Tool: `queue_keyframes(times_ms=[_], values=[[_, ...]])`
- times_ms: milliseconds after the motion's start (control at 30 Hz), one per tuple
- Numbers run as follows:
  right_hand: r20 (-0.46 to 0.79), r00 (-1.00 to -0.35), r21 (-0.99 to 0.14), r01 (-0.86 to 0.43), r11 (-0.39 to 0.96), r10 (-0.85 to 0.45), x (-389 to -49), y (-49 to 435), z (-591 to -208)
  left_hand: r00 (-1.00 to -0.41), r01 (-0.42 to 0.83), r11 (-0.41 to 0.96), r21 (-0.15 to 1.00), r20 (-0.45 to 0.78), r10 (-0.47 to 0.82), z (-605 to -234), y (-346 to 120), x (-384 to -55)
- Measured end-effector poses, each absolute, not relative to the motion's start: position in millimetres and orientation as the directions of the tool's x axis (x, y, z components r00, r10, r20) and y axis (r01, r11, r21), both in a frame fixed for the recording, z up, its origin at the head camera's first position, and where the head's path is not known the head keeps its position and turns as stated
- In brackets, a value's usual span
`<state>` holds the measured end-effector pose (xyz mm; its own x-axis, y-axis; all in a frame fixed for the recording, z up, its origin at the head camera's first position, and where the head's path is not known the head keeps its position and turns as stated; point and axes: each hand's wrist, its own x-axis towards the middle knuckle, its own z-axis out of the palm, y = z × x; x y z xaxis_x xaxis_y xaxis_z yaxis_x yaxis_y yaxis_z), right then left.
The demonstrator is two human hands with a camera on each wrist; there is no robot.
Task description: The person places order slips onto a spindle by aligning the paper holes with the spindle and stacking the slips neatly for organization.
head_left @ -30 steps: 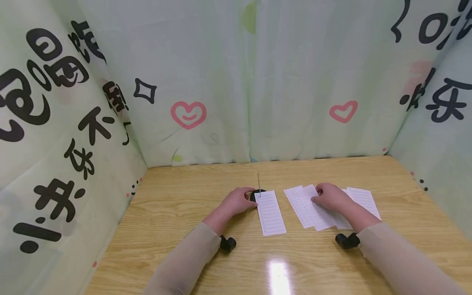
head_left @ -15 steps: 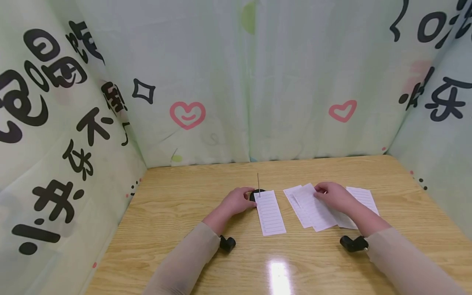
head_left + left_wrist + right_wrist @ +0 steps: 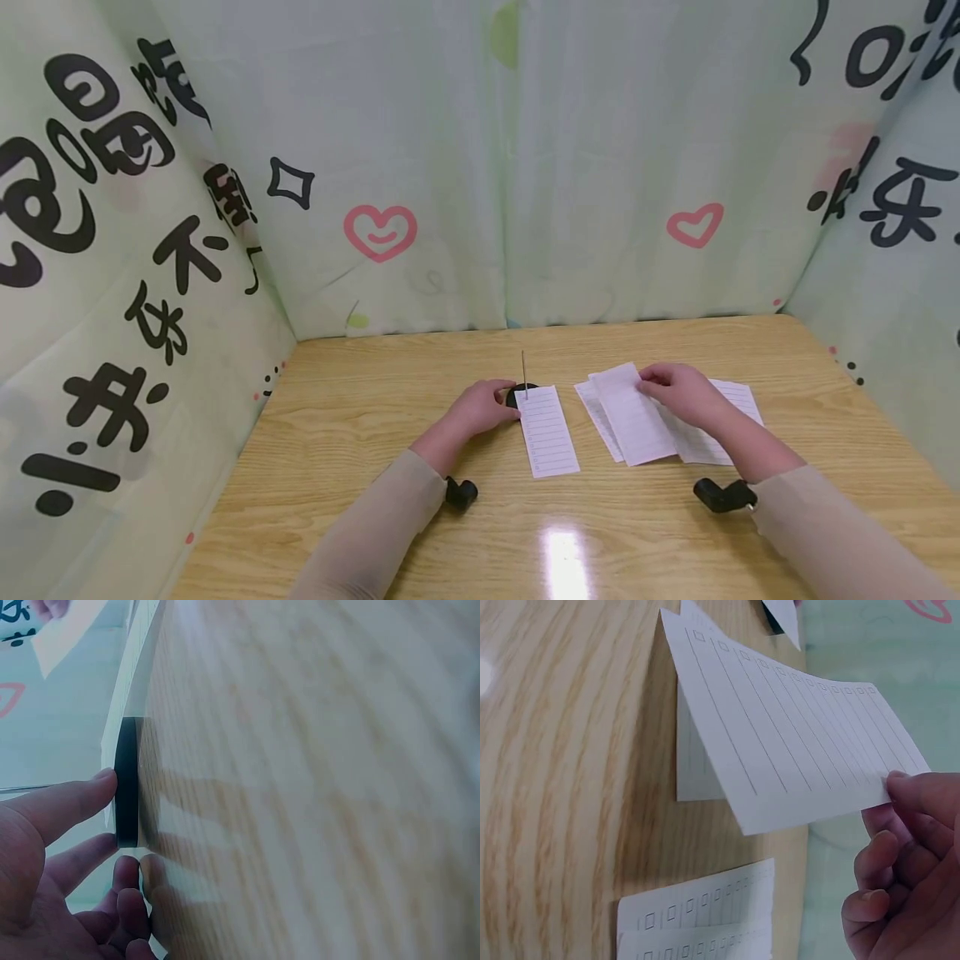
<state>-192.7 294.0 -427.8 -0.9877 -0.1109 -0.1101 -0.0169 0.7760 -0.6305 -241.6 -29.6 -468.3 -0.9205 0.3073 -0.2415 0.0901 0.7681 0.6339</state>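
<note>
My left hand (image 3: 480, 408) pinches the edge of the round black base (image 3: 127, 784) of a paper spike, its thin needle (image 3: 524, 367) standing upright. One lined paper slip (image 3: 547, 437) is on that needle at its top end and slants toward me. To the right, my right hand (image 3: 681, 392) pinches another lined slip (image 3: 780, 735) at one corner between thumb and fingertip. This slip has a row of small checkbox squares and is lifted at an angle over the table. Under its left side lies a further slip (image 3: 597, 412).
More lined slips (image 3: 738, 400) lie overlapping on the wooden table (image 3: 375, 392), partly hidden behind the right hand and forearm. A printed curtain (image 3: 585, 167) closes off the back and both sides. Black wrist cameras (image 3: 725, 495) stick out beneath the sleeves.
My right hand has shifted slightly right and raised its slip away from the others, so the sheet now tilts up. My left hand stays on the spike's base.
</note>
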Motion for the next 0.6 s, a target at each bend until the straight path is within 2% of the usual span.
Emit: queue_keyframes(times_ms=[600], values=[[-0.090,-0.991,-0.774,0.005,0.633,-0.102,-197.4,251.4,-407.5,-0.921,0.101,0.763,0.639,-0.230,0.315,-468.6,-29.5,-241.4]])
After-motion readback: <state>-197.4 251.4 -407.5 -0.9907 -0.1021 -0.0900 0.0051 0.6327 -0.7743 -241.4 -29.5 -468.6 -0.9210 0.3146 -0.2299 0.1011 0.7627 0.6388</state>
